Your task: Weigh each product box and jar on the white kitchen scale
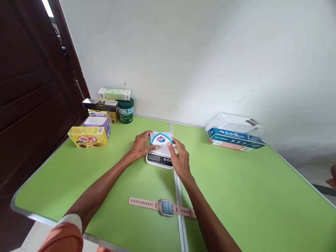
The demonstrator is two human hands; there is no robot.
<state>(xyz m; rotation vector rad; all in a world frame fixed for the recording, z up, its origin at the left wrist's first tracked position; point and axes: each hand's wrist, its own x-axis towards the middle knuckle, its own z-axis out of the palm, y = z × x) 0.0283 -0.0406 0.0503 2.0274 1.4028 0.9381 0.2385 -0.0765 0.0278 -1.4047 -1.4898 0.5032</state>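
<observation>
**Small box held between two hands at the scale**

The small box (161, 139) is over the platform of the scale (159, 161); whether it rests there or is lifted, I cannot tell. The left hand (141, 145) and right hand (180, 155) clasp it from opposite ends, a narrow hold that probably keeps it level, its printed face towards the wearer. The scale's display points the same way, presumably for easy reading.

Nearer the wearer than the scale lies the watch (167, 208), face up, its strap spread flat. Left of the scale stand the yellow box (88, 137), purple pack (98, 121) and tub (125, 112), grouped aside, perhaps for elbow room. Well right of the scale, the blue box (233, 134) sits near the wall (183, 63).
</observation>
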